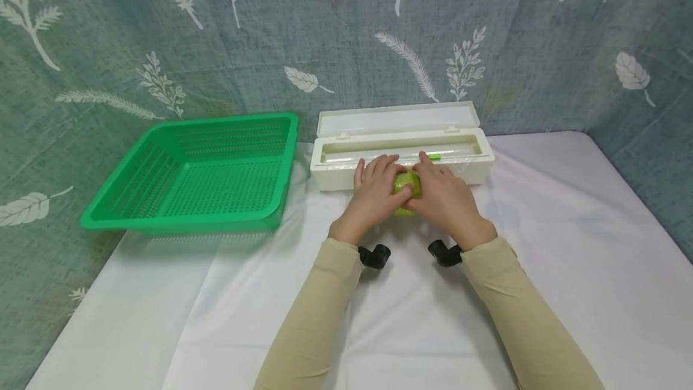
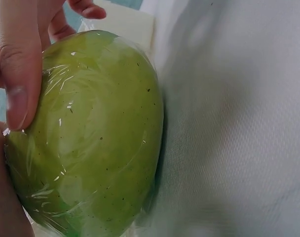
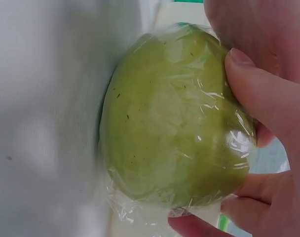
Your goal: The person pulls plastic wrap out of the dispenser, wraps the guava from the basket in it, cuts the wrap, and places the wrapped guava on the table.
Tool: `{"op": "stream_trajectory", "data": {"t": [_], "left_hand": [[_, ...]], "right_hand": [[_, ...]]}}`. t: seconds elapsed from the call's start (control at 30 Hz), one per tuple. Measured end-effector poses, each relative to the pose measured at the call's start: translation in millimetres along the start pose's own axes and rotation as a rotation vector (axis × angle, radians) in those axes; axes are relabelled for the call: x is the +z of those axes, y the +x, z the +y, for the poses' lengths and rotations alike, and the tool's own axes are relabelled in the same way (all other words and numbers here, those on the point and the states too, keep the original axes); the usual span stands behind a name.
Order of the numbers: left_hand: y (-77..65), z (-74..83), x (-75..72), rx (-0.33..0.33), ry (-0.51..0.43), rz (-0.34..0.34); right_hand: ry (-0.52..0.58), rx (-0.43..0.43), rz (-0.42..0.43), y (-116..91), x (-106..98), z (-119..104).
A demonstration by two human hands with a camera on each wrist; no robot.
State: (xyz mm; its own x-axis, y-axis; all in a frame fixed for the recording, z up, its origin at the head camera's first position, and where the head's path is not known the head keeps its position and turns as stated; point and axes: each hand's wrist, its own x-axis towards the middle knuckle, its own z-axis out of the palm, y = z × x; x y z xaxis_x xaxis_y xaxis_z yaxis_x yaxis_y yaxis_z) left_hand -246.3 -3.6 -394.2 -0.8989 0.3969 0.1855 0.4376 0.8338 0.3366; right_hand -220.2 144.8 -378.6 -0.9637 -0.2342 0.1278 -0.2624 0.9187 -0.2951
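Observation:
A smooth, speckled green fruit (image 1: 407, 183) lies on the white cloth, wrapped in clear cling film that creases and shines in both wrist views. My left hand (image 1: 375, 195) holds it from the left, thumb (image 2: 22, 94) pressed on the film. From the other side my right hand (image 1: 445, 202) grips it, its thumb (image 3: 253, 79) on the fruit and fingertips at the loose film edge. Just behind the hands stands a white cling film box (image 1: 338, 180) with its lid (image 1: 397, 118) raised. A small green piece (image 1: 434, 156) sits on its front edge, partly behind the right hand.
A green plastic basket (image 1: 278, 197) with perforated walls stands to the left of the film box. White cloth (image 1: 206, 318) covers the table. Behind it hangs a grey-green leaf-patterned curtain (image 1: 346, 35). Black wrist cameras (image 1: 376, 256) sit inside both wrists.

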Motion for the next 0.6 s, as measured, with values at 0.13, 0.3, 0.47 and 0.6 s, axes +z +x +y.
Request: {"op": "stream_trajectory", "data": {"t": [0.13,0.3,0.47,0.6], "left_hand": [[-1.3,-1.9,-0.7,0.004,0.004,-0.004],[-1.7,-2.8,-1.3,0.007,0.008,0.009],[-2.3,-1.5,0.4,0.005,0.011,-0.008],[-1.5,0.1,-0.3,0.011,0.015,0.002]], "right_hand": [[0.026,0.028,-0.043,1.0,-0.5,-0.8],[0.064,0.055,-0.091,2.4,-2.5,-0.4],[0.108,0.088,-0.139,2.0,-4.5,3.9],[0.124,0.079,-0.141,1.8,-8.0,8.0]]}}
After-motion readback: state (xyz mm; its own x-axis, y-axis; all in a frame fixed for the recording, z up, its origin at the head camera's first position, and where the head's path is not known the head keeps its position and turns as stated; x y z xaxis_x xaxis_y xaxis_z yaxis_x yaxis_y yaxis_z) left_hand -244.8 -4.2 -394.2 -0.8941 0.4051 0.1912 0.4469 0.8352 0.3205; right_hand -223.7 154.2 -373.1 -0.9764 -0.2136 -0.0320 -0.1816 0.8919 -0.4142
